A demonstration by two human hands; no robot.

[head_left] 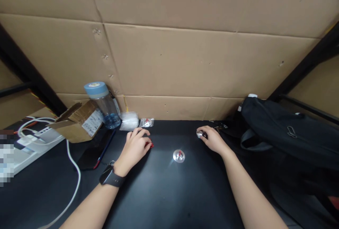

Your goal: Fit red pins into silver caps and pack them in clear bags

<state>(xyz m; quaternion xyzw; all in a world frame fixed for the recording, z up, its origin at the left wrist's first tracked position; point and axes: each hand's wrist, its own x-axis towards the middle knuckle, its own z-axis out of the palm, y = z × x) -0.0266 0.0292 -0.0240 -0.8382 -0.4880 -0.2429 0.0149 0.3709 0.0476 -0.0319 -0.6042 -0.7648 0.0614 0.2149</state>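
Observation:
A shiny round metal disc (179,156) with a small red mark at its centre lies on the black table (164,193) between my hands. My right hand (211,139) is closed on a small silver metal piece (200,134) at its fingertips. To the left, my left hand (136,147), with a dark watch on the wrist, rests with fingers bent over a small red item (151,145), which is mostly hidden beneath them. Whether those fingers grip it cannot be made out.
Behind my left hand lie a small bagged part (146,122) and clear plastic packets (129,121). Farther left are a blue-lidded bottle (102,105), an open cardboard box (79,121), a phone (96,151) and a white cable (76,172). A black backpack (288,133) occupies the right.

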